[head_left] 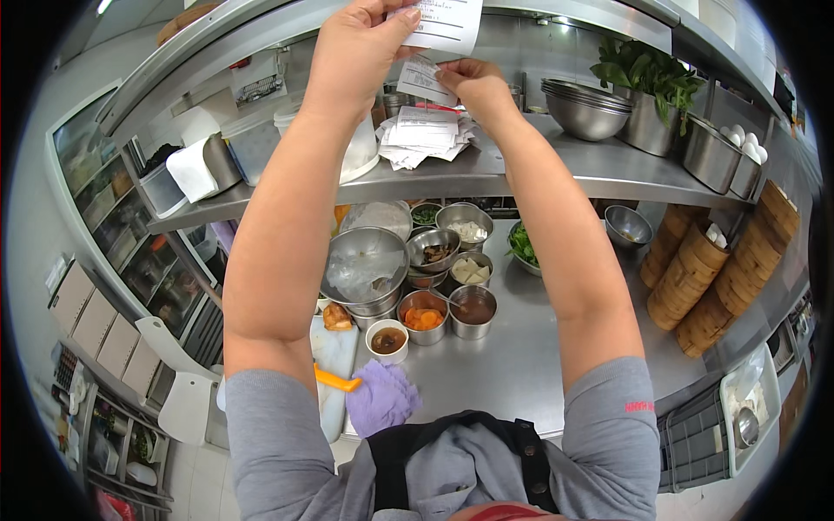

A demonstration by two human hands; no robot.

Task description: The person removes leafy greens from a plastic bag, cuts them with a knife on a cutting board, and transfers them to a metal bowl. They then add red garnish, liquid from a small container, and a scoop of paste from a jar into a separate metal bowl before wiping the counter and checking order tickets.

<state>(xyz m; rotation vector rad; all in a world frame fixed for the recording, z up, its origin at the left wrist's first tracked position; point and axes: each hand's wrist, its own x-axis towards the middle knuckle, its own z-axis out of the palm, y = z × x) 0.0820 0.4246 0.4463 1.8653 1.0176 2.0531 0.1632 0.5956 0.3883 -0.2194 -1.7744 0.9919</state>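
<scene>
Both my arms reach up toward the steel shelf. My left hand (358, 43) pinches the lower edge of a white paper slip (445, 22) that hangs from the upper rail. My right hand (472, 85) holds a smaller white slip (420, 80) just below it by its right end. Under both hands a loose pile of more paper slips (424, 137) lies on the shelf (556, 169).
On the counter (530, 347) stand several steel bowls of ingredients (434, 286), a small sauce cup (387, 339), a purple cloth (380, 397) and a cutting board with an orange-handled tool (337, 379). Bamboo steamers (695, 278) stack at the right. Stacked bowls (586, 108) and greens (647, 74) sit on the shelf.
</scene>
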